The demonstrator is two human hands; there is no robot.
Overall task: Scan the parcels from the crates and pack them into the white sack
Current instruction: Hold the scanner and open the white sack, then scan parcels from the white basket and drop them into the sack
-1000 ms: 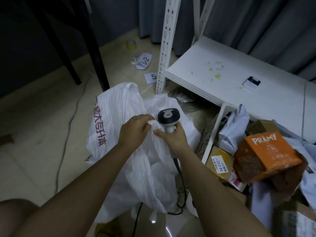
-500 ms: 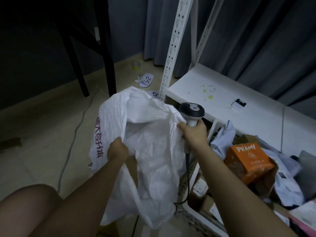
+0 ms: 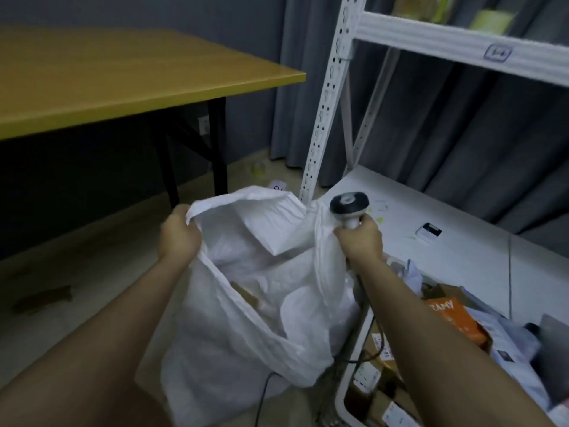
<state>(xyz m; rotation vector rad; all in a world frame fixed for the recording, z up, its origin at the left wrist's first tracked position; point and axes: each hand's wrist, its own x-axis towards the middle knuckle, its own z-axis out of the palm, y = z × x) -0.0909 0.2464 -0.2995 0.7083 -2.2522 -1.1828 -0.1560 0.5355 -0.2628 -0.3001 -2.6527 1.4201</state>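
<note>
Left hand (image 3: 178, 237) grips the white sack (image 3: 246, 303) rim; right hand (image 3: 358, 241) clutches the opposite rim and scanner (image 3: 349, 208), mouth spread wide.

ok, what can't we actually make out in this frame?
- Sack contents: head view, folds hide all but a brown corner.
- Orange box lettering: right arm covers its start.
- Crate labels: too small and blurred.
- Right hand grips scanner; its window faces away.

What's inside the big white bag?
The white sack, held open by the left hand and right hand, shows pale wrapped parcels and a brown corner. Anything deeper is covered.
</note>
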